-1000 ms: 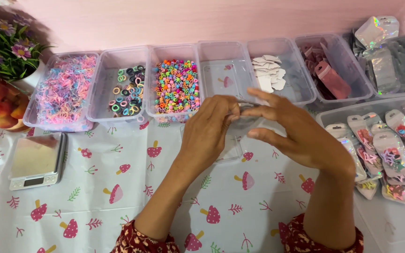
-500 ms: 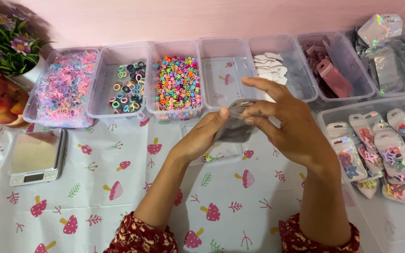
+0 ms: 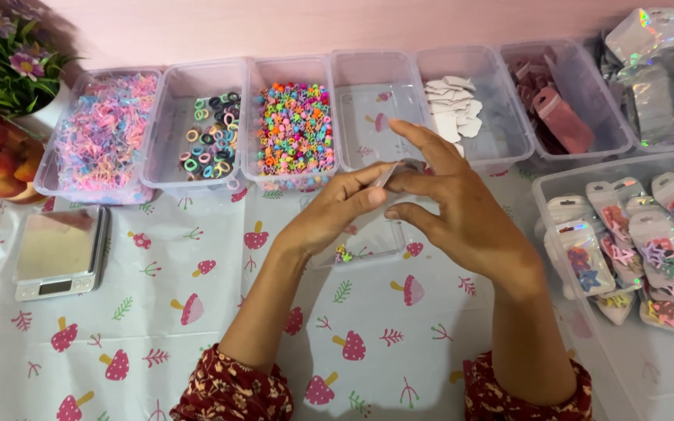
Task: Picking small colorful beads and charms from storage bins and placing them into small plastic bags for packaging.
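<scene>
Both hands meet above the middle of the table [image 3: 196, 343], just in front of the row of clear bins along its far edge; the left hand [image 3: 337, 214] and the right hand [image 3: 462, 218] pinch the same small clear pouch [image 3: 396, 170] between thumbs and fingertips, so both are closed on it. The pouch is held up on edge, its long axis running roughly away from the person toward the empty bin [image 3: 374, 109]; it sits at the fingertips, between the two hands, neither clearly nearer. Below them a shallow clear tray [image 3: 368, 243] lies on the cloth with a few tiny coloured bits; a small scale [image 3: 58, 253] rests near the left edge.
</scene>
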